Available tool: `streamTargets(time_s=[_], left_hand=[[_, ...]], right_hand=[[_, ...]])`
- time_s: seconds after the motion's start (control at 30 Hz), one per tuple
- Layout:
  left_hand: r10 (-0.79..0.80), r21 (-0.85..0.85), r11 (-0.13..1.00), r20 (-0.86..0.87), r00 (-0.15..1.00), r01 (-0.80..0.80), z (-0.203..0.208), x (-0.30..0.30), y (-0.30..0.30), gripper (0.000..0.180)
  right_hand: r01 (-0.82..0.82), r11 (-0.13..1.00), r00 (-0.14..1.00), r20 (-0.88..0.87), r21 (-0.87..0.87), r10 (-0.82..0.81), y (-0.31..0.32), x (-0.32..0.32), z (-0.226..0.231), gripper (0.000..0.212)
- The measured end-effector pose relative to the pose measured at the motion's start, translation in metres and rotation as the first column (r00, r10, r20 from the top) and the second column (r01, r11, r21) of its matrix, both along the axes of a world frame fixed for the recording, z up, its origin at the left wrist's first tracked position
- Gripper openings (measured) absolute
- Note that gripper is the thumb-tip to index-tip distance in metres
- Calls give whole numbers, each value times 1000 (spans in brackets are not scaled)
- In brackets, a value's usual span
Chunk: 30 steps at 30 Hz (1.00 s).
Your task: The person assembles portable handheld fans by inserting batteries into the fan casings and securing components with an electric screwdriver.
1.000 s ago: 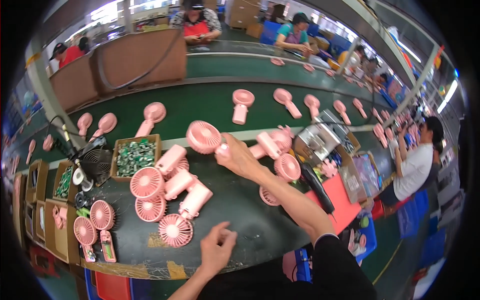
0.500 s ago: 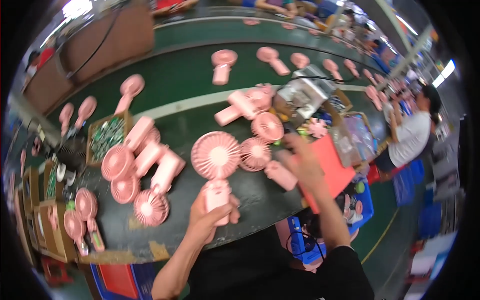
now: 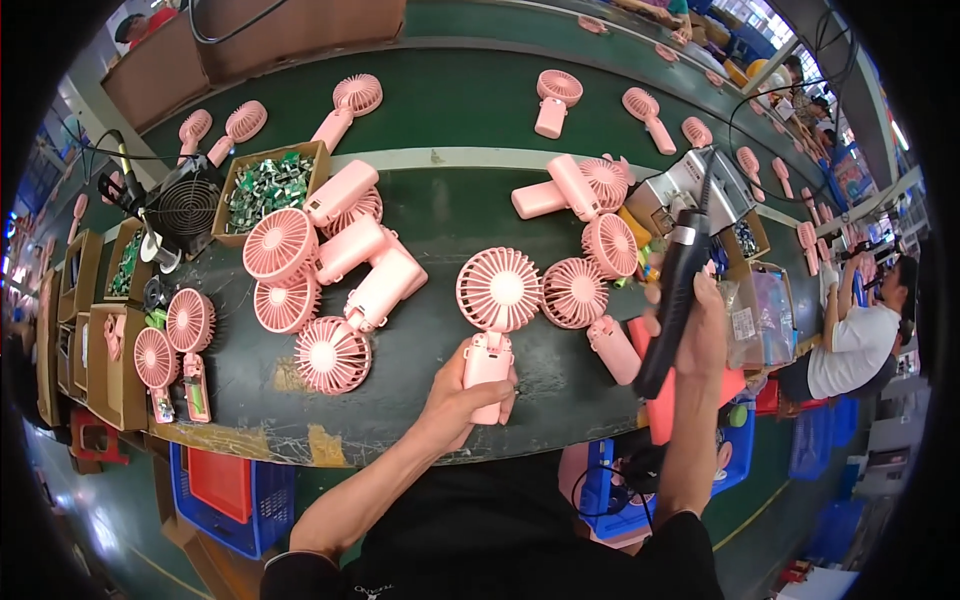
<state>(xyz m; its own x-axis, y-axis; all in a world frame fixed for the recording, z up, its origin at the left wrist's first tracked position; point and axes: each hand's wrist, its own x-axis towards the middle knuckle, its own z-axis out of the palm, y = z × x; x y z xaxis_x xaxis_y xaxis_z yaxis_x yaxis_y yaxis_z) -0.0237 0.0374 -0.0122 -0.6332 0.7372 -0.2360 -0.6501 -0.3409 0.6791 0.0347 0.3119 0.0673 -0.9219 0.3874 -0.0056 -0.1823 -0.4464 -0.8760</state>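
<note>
At lower centre, the left hand is gripping a pink handheld fan; the right hand is grasping an electric screwdriver, seemingly readying for fastening, needing tip alignment.

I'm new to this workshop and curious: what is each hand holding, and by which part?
The left hand holds a pink handheld fan by its handle; the right hand grips a black corded tool around its body.

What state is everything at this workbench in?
Left hand: closed around the held fan.
Held fan: handle gripped, head outward.
Right hand: holding the black tool.
Black tool: raised, tilted, corded.
Cardboard box: open, filled with circuit boards.
Leftmost bench fans: handle insides showing.
Piled fans: lying overlapped.
Workbench: scuffed.
</note>
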Motion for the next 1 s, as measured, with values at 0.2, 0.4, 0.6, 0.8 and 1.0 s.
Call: streamTargets(time_s=[0.2,0.4,0.6,0.8,1.0], left_hand=[[35,10,999,40,999,-36,-4,3,4,43],[45,15,999,49,998,-46,-3,2,4,43],[51,-4,999,75,996,-51,-2,2,3,44],[72,-37,997,54,996,-70,-1,4,3,45],[69,-27,997,54,996,-67,0,4,3,48]], right_hand=[[24,997,931,-365,71,4,-65,-25,-1,64],[261,932,795,-604,253,-59,-103,-34,18,105],[283,929,816,-569,238,-102,-116,-41,13,109],[251,886,917,-389,390,-89,-120,-39,9,85],[200,906,892,-452,374,-10,-136,-33,12,50]])
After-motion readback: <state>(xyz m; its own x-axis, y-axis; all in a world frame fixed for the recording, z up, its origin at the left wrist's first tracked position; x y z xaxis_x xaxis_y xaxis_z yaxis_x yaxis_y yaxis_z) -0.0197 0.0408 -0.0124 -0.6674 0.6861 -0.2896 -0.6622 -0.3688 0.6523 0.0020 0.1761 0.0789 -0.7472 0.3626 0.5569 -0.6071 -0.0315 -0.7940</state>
